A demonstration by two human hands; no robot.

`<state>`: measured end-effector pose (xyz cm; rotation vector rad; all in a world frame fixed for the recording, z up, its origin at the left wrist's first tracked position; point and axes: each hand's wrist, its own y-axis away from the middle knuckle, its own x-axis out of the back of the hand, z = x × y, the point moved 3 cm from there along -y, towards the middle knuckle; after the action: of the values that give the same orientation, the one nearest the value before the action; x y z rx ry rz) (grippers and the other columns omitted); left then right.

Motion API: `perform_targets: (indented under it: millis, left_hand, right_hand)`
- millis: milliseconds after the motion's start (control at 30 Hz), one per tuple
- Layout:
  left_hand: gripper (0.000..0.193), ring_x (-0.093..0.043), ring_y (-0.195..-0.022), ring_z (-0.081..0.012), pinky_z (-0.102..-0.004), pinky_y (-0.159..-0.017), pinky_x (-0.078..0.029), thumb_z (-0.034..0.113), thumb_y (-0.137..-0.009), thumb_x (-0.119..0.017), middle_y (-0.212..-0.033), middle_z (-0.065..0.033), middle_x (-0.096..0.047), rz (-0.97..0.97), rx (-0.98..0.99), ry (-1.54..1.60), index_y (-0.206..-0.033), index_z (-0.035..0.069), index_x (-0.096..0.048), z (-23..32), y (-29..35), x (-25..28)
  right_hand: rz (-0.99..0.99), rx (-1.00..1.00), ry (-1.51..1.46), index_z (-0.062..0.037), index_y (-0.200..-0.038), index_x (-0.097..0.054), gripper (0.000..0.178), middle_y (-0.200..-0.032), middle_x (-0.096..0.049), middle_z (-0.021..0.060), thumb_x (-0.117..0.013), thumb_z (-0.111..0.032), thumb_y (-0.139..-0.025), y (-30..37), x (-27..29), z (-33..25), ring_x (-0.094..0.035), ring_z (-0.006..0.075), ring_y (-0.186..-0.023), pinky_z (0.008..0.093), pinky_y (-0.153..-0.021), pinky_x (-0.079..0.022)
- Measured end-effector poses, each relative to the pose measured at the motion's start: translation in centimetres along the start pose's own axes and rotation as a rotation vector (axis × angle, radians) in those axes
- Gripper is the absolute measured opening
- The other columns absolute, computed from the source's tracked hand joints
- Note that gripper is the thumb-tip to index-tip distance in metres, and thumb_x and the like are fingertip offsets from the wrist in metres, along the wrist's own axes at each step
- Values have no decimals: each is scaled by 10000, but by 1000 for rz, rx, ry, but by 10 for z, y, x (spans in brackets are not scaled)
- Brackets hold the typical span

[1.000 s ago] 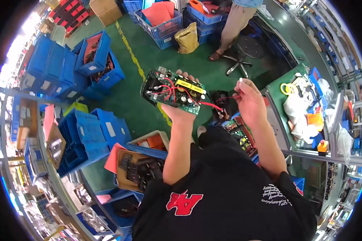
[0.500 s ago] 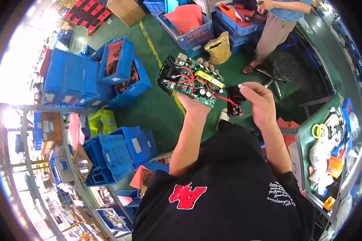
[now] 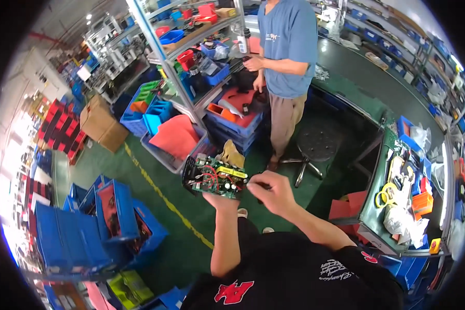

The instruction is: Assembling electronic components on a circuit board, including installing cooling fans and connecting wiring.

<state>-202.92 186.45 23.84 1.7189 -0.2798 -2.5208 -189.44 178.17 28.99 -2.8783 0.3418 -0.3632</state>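
Note:
A green circuit board (image 3: 223, 182) with red wires, a yellow-wrapped component (image 3: 232, 171) and a black vented end piece (image 3: 189, 175) rests on my left hand (image 3: 221, 200). That palm supports it from below; the fingers are hidden behind the board. My right hand (image 3: 276, 194) is closed in a pinch at the board's right edge. Between its thumb and fingers a dark sliver of a black part (image 3: 264, 185) shows, most of it covered by the hand.
Ahead stands a person in a blue shirt (image 3: 289, 46), beside a round black stool (image 3: 319, 142). Blue crates (image 3: 70, 237) are stacked at left. A crate with pink sheets (image 3: 174, 138) sits ahead. At right, a bench (image 3: 369, 219) carries yellow tape rolls (image 3: 385, 195) and plastic bags.
My view has tilted up, showing more of the person and shelves. My right hand has brought the black part on the red wires in against the board's right edge.

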Motion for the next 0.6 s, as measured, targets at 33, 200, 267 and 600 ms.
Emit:
perform_targets:
  millis: [33,200,267,600]
  left_hand:
    - [532,-588,-1020,-312,-442,-957,-467,404,-942,-380,-1095,-151,-624,-82,36,7,-1196,-20,-577,-7,-17,-14]
    - [534,-600,-1028,-283,-411,-980,-453,440,-940,-382,-1084,-117,-644,-239,290,170,-1170,4,-590,-34,-93,-53]
    - [545,-588,-1052,-276,-406,-988,-449,450,-944,-374,-1115,-114,-634,-266,274,114,-1180,9,-588,-38,-113,-62]
    - [552,-593,-1025,-274,-410,-998,-441,414,-943,-393,-1156,-129,-622,-329,197,139,-1254,-11,-557,-10,-171,-76]
  right_hand:
    - [48,-114,-142,-5,-902,-714,102,-745,-635,20,-696,-90,-849,-14,6,1,-568,80,-657,245,-576,-427]
    - [426,-303,-698,10,-1007,-709,170,-871,-649,-21,-685,-88,-871,-73,27,15,-560,42,-790,208,-687,-420]
    - [541,-366,-686,-31,-1063,-715,215,-865,-622,-48,-683,-139,-880,-90,31,21,-483,31,-779,206,-720,-363]
    - [500,-393,-885,-128,-926,-652,81,-912,-631,-38,-649,-201,-889,-146,10,43,-550,81,-891,260,-817,-379]
